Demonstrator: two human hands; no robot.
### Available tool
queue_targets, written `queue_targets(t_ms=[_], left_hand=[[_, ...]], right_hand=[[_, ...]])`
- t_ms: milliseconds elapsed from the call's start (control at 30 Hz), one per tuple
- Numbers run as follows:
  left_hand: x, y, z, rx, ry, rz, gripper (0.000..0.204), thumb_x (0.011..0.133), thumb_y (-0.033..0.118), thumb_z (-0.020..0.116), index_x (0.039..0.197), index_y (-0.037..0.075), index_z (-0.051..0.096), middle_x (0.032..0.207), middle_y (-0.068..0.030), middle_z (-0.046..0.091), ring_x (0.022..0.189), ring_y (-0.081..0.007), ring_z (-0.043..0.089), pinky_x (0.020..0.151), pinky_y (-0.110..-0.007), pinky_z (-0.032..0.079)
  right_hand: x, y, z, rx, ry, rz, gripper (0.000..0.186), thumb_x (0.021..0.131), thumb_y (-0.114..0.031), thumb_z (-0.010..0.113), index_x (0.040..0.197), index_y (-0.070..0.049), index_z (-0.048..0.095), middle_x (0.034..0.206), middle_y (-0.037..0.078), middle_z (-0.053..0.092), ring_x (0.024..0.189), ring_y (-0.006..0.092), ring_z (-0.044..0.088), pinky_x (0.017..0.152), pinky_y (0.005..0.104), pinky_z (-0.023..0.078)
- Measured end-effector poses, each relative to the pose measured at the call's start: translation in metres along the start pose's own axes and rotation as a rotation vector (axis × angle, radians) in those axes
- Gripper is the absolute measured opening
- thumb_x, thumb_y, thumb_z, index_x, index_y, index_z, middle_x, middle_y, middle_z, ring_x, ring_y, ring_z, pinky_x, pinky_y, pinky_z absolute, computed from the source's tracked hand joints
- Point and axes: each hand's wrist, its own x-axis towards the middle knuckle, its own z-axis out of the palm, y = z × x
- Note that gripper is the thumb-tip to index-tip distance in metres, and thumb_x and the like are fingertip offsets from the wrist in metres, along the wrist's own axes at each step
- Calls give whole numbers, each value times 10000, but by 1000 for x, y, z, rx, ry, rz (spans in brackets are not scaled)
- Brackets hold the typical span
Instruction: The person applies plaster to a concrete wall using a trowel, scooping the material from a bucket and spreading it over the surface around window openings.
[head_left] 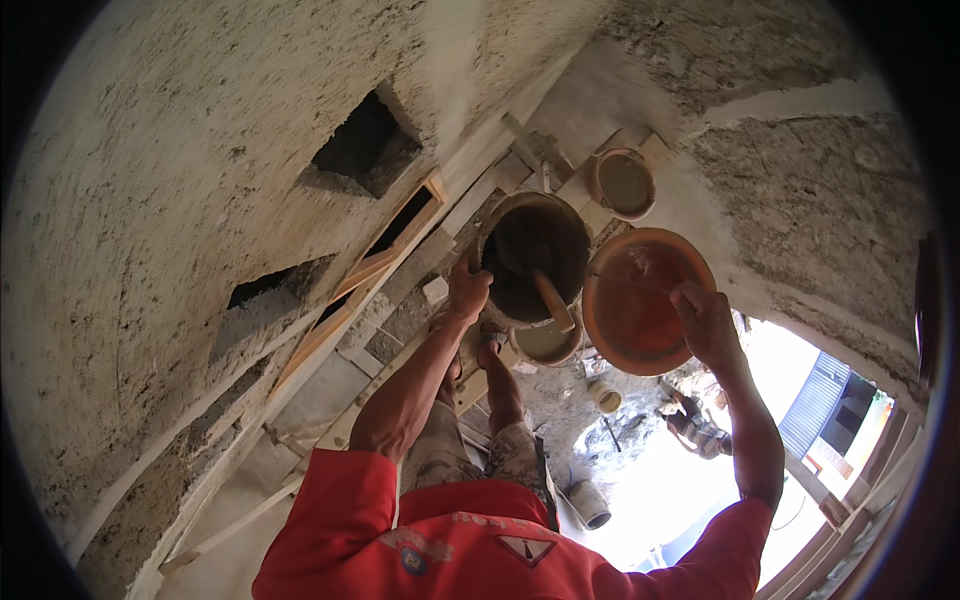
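Observation:
My left hand grips the left rim of a dark, deep bucket. A tool with a wooden handle leans inside it; the tool's head is lost in the shadow. To the right, a shallow reddish-orange basin is tilted so that its inside faces up at me, with a few pale marks on it. My right hand is closed on the basin's right rim. The basin looks empty and sits close beside the bucket.
A round tub of grey mix stands beyond the basin; another tub lies partly under the bucket. My feet are on boards. A rough wall with holes rises at left. A person is far below, near a bucket.

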Motion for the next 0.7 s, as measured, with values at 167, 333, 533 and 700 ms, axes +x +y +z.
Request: queue_targets(t_ms=[167,333,533,700], left_hand=[[-4,-1,2,13,-9,-33,587,726,-8,569,1312,-23,582,1112,-115,657,987,-215,610,894,-347,486],[-3,-10,3,-24,-4,18,590,722,-8,570,1312,-30,581,1107,-124,663,982,-210,614,886,-345,493],[-3,-19,6,20,46,102,604,714,46,580,1315,-8,599,1055,-172,710,929,-251,677,844,-377,524],[-6,-13,7,22,5,13,625,707,45,586,1330,-7,591,1128,-191,714,1012,-285,689,899,-383,517]], right_hand=[[-1,-6,4,-18,3,-38,145,973,-116,594,946,10,659,763,215,636,701,364,665,637,422,480],[0,-10,10,-43,-6,-41,146,975,-117,594,944,12,655,758,218,631,695,371,657,634,426,478],[-1,-17,15,-26,-30,-30,141,975,-122,596,940,5,648,743,222,613,681,389,628,631,429,472],[-1,-20,14,-32,-46,-13,143,979,-120,585,932,2,641,755,227,619,701,404,637,636,442,472]])
